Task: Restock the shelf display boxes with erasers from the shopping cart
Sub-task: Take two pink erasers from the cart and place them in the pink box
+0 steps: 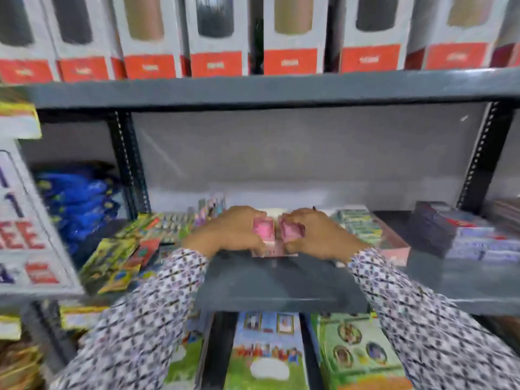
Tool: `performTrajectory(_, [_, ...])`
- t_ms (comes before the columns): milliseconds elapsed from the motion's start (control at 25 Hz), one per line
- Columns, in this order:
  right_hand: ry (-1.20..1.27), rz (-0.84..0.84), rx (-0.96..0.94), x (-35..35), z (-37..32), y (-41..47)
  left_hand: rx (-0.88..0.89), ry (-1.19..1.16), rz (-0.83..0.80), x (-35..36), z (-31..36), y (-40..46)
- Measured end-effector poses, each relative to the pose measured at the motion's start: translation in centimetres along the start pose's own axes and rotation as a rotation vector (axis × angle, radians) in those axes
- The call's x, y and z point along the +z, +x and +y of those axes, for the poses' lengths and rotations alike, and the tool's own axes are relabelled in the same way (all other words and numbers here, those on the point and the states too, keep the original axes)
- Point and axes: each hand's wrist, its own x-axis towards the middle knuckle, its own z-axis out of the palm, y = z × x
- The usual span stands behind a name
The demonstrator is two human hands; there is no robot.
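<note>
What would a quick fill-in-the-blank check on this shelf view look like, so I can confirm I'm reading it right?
1. The left hand and right hand each grip erasers wrapped in ____.
2. Both sleeves have a ____ pattern, not plain.
3. The boxes on the upper shelf carry ____ labels.
4. The blue packets lie to the person's ____.

Missing: pink; checked; red; left

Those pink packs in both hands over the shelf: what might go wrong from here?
1. The left hand and right hand each clutch pink erasers; one could slip onto the grey shelf.
2. The pink display box sits between crowded neighbouring boxes, so packs could land in the wrong one.
</note>
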Motion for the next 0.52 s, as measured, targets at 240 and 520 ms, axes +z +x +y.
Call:
performTrajectory(240, [0.022, 0.088, 0.061, 2.5, 1.1, 0.7, -0.053, -0.154, 0.099, 4.0, -2.0, 2.2])
performTrajectory(520, [-0.006, 0.318, 0.048, 5.1, 1.4, 1.3, -0.051, -0.17, 0.242, 5.4, -3.6, 2.7])
